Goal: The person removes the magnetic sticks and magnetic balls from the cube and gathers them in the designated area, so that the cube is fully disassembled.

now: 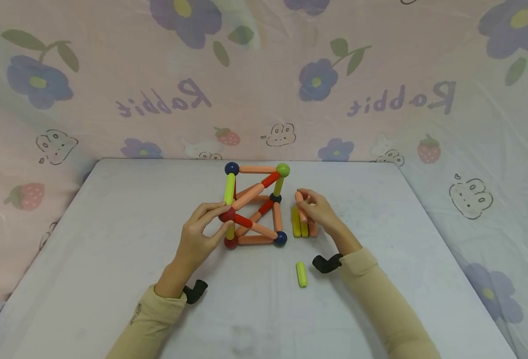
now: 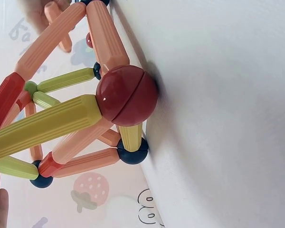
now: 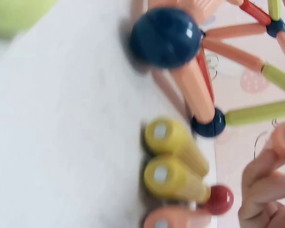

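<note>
A box-shaped frame of magnetic sticks and balls stands on the table, with navy balls [image 1: 280,239] and a green ball [image 1: 283,170] among its corners. At its upper near-left corner my left hand [image 1: 201,232] pinches a dark red ball [image 1: 226,214] between thumb and fingers. Another red ball [image 2: 127,95] sits below it at the table, joined to a yellow stick [image 2: 47,124]. Right of the frame, my right hand [image 1: 320,210] grips a salmon magnetic stick [image 1: 301,207], raised over loose sticks; its metal tip shows in the right wrist view.
Two yellow sticks [image 1: 296,223] and a salmon stick [image 1: 313,229] lie side by side under my right hand, with a red ball [image 3: 219,199] behind them. A lime stick [image 1: 301,274] lies nearer me. A patterned curtain [image 1: 255,99] hangs behind the white table [image 1: 111,249].
</note>
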A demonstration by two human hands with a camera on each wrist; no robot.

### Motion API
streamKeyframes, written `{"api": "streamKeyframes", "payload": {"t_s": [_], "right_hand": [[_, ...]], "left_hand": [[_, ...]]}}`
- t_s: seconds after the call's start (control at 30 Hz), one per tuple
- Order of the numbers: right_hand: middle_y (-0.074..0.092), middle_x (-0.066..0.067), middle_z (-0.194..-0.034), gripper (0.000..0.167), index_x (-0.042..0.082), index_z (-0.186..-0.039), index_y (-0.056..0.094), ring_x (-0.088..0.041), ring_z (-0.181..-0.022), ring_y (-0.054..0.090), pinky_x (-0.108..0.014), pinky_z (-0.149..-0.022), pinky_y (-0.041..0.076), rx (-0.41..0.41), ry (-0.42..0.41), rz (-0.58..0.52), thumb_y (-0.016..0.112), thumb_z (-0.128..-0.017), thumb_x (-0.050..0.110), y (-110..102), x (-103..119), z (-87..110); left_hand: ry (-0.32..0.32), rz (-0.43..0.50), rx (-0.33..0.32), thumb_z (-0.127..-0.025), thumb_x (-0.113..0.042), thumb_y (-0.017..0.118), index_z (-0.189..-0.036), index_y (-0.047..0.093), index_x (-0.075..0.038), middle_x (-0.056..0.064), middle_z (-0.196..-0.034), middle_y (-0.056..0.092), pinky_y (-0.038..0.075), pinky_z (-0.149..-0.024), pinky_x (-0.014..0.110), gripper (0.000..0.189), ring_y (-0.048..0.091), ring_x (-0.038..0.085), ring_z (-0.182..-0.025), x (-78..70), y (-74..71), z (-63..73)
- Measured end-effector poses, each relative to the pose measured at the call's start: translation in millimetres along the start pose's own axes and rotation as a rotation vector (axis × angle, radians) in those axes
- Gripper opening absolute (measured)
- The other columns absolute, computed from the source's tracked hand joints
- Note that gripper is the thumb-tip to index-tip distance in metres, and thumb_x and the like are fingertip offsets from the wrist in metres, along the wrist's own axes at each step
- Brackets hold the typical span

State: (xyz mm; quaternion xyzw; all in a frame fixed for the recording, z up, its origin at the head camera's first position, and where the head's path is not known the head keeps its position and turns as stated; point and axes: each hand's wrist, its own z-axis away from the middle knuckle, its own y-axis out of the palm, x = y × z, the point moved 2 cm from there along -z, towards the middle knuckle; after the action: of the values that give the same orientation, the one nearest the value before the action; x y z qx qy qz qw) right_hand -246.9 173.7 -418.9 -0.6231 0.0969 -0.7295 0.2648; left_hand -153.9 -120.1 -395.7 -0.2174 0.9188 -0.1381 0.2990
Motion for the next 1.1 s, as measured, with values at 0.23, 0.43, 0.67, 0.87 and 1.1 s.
{"api": "streamKeyframes", "payload": {"t_s": [0.23,0.43,0.67,0.87,1.1], "right_hand": [[0.052,-0.024,-0.11,0.052,0.004,-0.146,0.036,-0.011,-0.063,0.047,-0.02,-0.054,0.047,-0.009,-0.006,0.111,0.049,-0.099,0.02,-15,-17,7.7],[0.056,-0.022,-0.103,0.053,0.003,-0.146,0.037,-0.01,-0.058,0.046,-0.021,-0.052,0.044,-0.018,-0.008,0.157,0.052,-0.098,0.02,-24,-31,12.1],[0.056,-0.019,-0.097,0.052,0.003,-0.145,0.038,-0.01,-0.058,0.047,-0.021,-0.053,0.043,0.01,0.031,0.226,0.051,-0.097,0.02,-30,-44,12.2],[0.058,-0.018,-0.096,0.053,0.002,-0.144,0.039,-0.011,-0.061,0.047,-0.021,-0.056,0.042,0.022,0.061,0.281,0.055,-0.096,0.019,-29,-47,9.2],[0.058,-0.009,-0.085,0.055,0.002,-0.145,0.038,-0.008,-0.054,0.045,-0.02,-0.052,0.039,0.039,0.094,0.295,0.055,-0.097,0.019,-28,-45,7.3]], "left_hand": [[0.003,0.002,-0.005,-0.07,0.008,0.079,-0.109,0.07,0.002,0.015,-0.107,0.067,0.044,-0.099,0.006,0.04,0.067,0.028,-0.098,-0.7,-0.8,-0.1],[-0.017,0.003,0.012,-0.071,0.007,0.079,-0.109,0.07,0.003,0.017,-0.107,0.067,0.043,-0.099,0.005,0.039,0.066,0.029,-0.099,-0.4,-1.1,0.6],[-0.051,0.012,0.026,-0.072,0.006,0.079,-0.108,0.069,0.004,0.018,-0.107,0.065,0.042,-0.099,0.003,0.038,0.064,0.028,-0.1,-0.9,-2.0,1.2],[-0.027,0.012,0.014,-0.071,0.008,0.079,-0.108,0.07,0.004,0.017,-0.107,0.066,0.042,-0.099,0.004,0.039,0.065,0.029,-0.1,-0.9,-1.5,1.0],[0.001,0.005,0.0,-0.071,0.008,0.079,-0.109,0.07,0.003,0.016,-0.107,0.067,0.044,-0.099,0.006,0.04,0.067,0.029,-0.099,-3.5,-0.9,-1.4]]}}
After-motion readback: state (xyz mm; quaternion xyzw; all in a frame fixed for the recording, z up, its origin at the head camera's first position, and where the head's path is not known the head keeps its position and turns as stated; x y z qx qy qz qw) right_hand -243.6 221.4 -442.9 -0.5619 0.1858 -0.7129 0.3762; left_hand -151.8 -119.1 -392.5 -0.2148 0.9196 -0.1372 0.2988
